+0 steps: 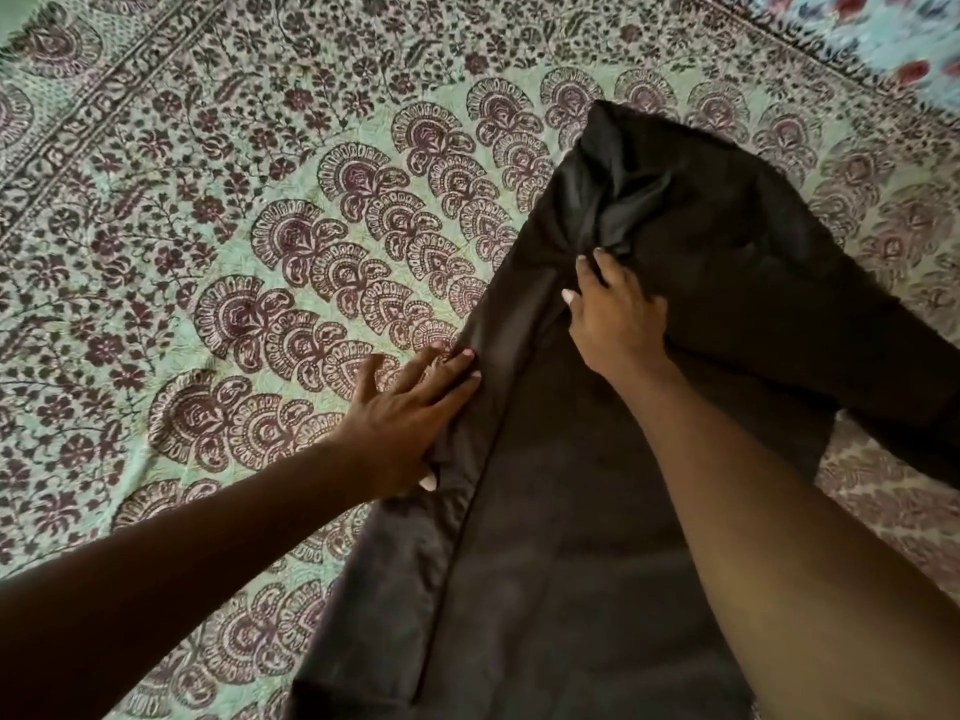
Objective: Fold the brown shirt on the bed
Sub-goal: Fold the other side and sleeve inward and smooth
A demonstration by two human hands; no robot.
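Note:
The brown shirt [545, 511] lies spread on the bed, running from the near edge up towards the far right, with a sleeve hanging off to the right. Its left side is folded inward along a long straight crease. My left hand [410, 423] lies flat on that folded left edge, fingers straight, pressing the cloth down. My right hand [613, 314] rests on the upper middle of the shirt, just below the bunched collar area, fingers extended onto the fabric.
The bed is covered by a green bedspread [260, 252] printed with dark maroon paisley and flower motifs. A light blue cloth with red flowers [893, 39] lies at the far right corner.

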